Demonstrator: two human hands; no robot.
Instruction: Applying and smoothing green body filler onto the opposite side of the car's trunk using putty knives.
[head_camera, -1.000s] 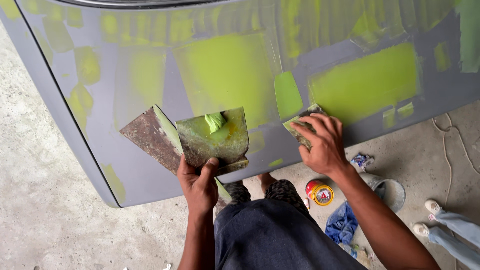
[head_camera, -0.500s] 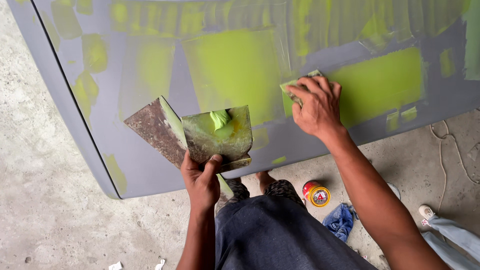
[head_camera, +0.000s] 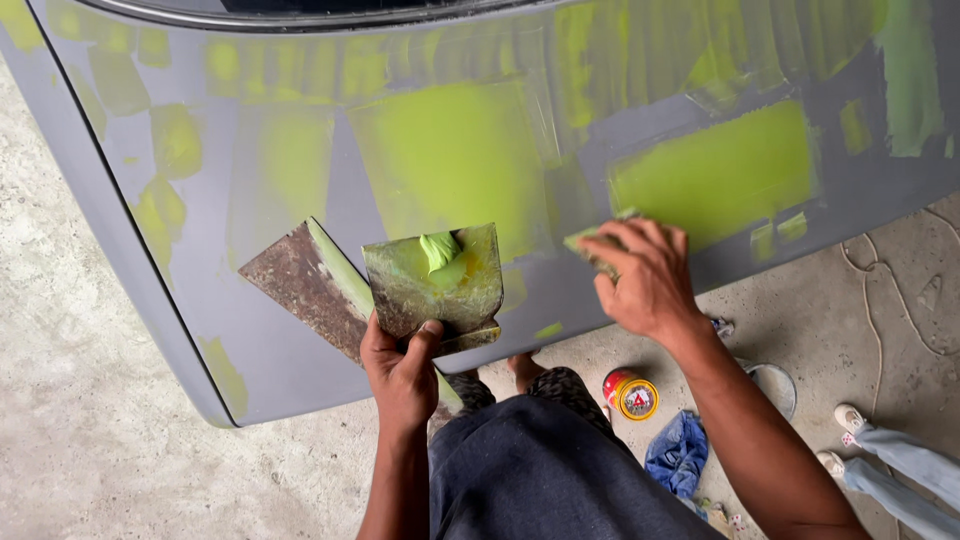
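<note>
My left hand (head_camera: 400, 370) grips two flat metal plates fanned apart: a rusty brown one (head_camera: 300, 285) at the left and a greenish one (head_camera: 435, 285) carrying a dab of yellow-green putty (head_camera: 440, 250). My right hand (head_camera: 645, 280) presses a small putty spreader (head_camera: 590, 245) flat against the grey car panel (head_camera: 560, 290), just left of a large green putty patch (head_camera: 715, 175). Most of the spreader is hidden under my fingers.
More green putty patches cover the panel's upper part. On the concrete floor (head_camera: 90, 450) lie a red and yellow tin (head_camera: 630, 393), a blue rag (head_camera: 680, 455), a round lid (head_camera: 770, 385) and a cord. Another person's shoes (head_camera: 845, 440) and trouser legs show at the lower right.
My right hand lifted the spreader up the panel half a second ago, then came back down and left. The left hand with the plates stayed nearly still.
</note>
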